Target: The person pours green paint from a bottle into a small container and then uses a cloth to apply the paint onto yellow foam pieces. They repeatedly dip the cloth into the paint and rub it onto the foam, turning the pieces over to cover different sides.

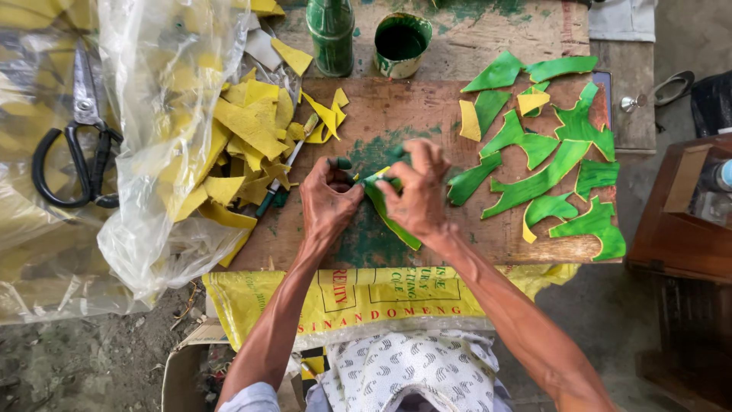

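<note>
Both my hands meet over the middle of a paint-stained wooden board (427,107). My left hand (329,200) and my right hand (415,191) pinch a curved strip (393,223) that is green on one face and yellow at its edge. Green paint marks my fingertips. Right of my hands lie several green-painted curved pieces (549,179), with one or two yellow ones (470,120) among them. Left of my hands is a heap of unpainted yellow pieces (248,130), and a brush (286,169) lies beside it.
A green bottle (330,34) and a cup of green paint (402,44) stand at the board's far edge. Black-handled scissors (80,145) rest on clear plastic sheeting (152,191) at the left. A yellow printed sack (366,301) hangs off the near edge. Wooden furniture (682,229) stands right.
</note>
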